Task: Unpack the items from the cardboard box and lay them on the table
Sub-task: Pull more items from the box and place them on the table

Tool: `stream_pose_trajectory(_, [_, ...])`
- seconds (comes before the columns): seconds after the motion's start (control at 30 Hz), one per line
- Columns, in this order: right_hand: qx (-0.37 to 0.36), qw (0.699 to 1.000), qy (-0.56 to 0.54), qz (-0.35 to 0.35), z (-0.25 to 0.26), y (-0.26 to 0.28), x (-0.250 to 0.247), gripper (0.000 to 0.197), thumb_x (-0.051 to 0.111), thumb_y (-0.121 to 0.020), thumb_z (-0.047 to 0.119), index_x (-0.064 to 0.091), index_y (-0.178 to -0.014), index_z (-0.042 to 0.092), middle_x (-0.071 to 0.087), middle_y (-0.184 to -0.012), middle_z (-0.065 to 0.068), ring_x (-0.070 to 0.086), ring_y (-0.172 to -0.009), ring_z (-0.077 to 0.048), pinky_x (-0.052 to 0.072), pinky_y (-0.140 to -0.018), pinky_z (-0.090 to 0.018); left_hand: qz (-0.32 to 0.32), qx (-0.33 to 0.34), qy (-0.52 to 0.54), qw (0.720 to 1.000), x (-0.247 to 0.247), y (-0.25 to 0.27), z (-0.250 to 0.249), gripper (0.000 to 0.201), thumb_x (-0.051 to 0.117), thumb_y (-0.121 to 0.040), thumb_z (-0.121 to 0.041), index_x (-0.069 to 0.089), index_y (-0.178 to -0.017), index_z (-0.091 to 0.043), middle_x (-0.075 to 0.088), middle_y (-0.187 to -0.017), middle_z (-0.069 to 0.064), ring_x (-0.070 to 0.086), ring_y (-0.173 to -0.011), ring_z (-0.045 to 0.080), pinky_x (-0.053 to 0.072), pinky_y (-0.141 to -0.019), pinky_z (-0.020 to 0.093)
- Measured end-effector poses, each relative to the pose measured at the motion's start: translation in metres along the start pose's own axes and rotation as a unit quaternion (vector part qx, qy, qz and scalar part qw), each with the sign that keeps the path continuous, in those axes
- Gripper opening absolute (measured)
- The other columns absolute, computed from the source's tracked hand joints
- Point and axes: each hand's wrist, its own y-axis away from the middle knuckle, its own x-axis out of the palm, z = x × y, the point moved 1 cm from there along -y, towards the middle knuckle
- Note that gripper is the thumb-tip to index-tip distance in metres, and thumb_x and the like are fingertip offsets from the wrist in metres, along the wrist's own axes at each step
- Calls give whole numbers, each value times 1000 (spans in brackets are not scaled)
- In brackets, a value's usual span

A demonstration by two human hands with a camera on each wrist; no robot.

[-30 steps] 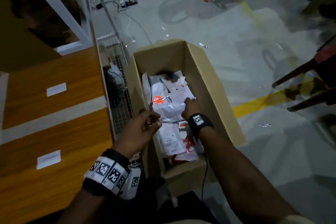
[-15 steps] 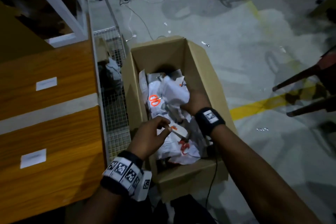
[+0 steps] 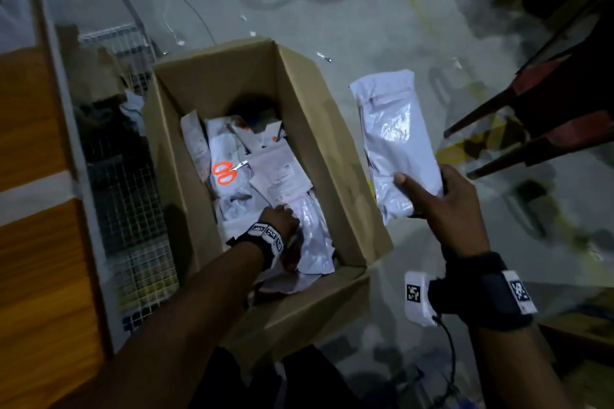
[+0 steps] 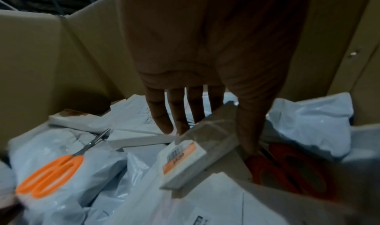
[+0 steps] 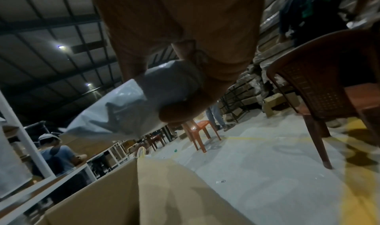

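An open cardboard box (image 3: 335, 149) stands on the floor, holding several white plastic pouches, papers and orange-handled scissors (image 3: 224, 173). My left hand (image 3: 282, 219) reaches down inside the box near its front. In the left wrist view my left hand (image 4: 209, 137) pinches a small clear-wrapped packet with an orange label (image 4: 185, 158) between fingers and thumb; the scissors (image 4: 51, 176) lie to its left. My right hand (image 3: 442, 206) holds a white plastic pouch (image 3: 395, 143) by its lower end, outside the box and to its right, above the floor. In the right wrist view the pouch (image 5: 115, 111) sticks out past the box wall (image 5: 164, 188).
The orange wooden table (image 3: 33, 276) runs along the left, with a white wire-mesh basket (image 3: 133, 209) between it and the box. Dark red plastic chairs (image 3: 548, 109) stand at the right. Cables lie on the grey floor (image 3: 332, 10) beyond the box. Other people are in the background.
My right hand has lifted a white pouch out of the box and swung it to the right. My left hand has gone down into the box onto the small packet.
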Motion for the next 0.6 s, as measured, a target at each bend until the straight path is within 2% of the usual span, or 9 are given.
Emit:
stream_pose_trajectory(0.1, [24,999,-34,9,-12,12,2,41,86,-77,25,62,-105,7,70,-91,-4,70,-81,-17,61,-61,-36,-6,-27,37,999,-12,3,-2,37,58,-92,-36,64,-122,-15,63,-126,9,61,-117,31,50,-90,38])
stream_pose_trajectory(0.17, [33,998,-44,13,-16,16,8,57,90,-72,21,58,-119,13,72,-101,-3,72,-89,-17,62,-68,-37,-30,-53,130,990,-32,14,5,45,59,-90,-44,61,-121,-12,64,-123,13,63,-112,32,51,-85,37])
stream_pose_trajectory(0.27, [14,999,-45,14,-10,24,23,61,92,-67,16,57,-118,16,72,-104,-4,70,-85,-11,57,-66,-22,-109,-95,297,944,-67,52,21,54,54,-92,-57,60,-111,-7,66,-107,14,63,-100,32,44,-73,33])
stream_pose_trajectory(0.33, [-20,998,-59,-1,3,32,38,55,92,-67,15,61,-111,18,72,-102,-4,68,-83,-12,53,-66,-17,-188,-103,414,885,-87,90,34,52,55,-93,-56,63,-99,-4,66,-93,11,63,-88,26,41,-67,32])
stream_pose_trajectory(0.37, [-44,997,-64,-13,11,37,46,52,92,-67,14,63,-109,18,72,-101,-3,67,-85,-11,53,-69,-17,-230,-106,470,846,-95,110,42,52,57,-93,-53,64,-94,-2,67,-90,13,64,-84,24,43,-64,30])
stream_pose_trajectory(0.43, [-93,991,-86,-46,27,48,66,47,90,-69,10,64,-107,15,71,-98,0,65,-85,-6,51,-70,-17,-277,-123,609,733,-104,153,59,53,61,-90,-49,64,-93,4,68,-86,14,67,-83,24,50,-61,22])
stream_pose_trajectory(0.5, [-142,983,-85,-82,45,64,88,36,87,-73,11,66,-102,20,71,-94,1,64,-81,-8,50,-69,-20,-319,-138,702,622,-107,201,80,43,61,-89,-45,67,-89,-2,70,-79,5,67,-81,24,55,-61,20])
stream_pose_trajectory(0.57, [-246,963,-42,-106,68,84,109,23,80,-80,14,69,-96,25,71,-96,6,63,-87,-13,48,-74,-21,-347,-151,732,566,-102,250,105,40,57,-94,-45,70,-95,-6,72,-84,13,67,-80,29,57,-66,26])
stream_pose_trajectory(0.6, [-318,942,-12,-108,80,96,120,20,76,-82,9,71,-95,23,69,-99,10,61,-93,-12,47,-79,-23,-354,-150,741,551,-96,274,119,46,57,-93,-50,71,-98,-7,72,-89,20,66,-83,33,56,-70,33])
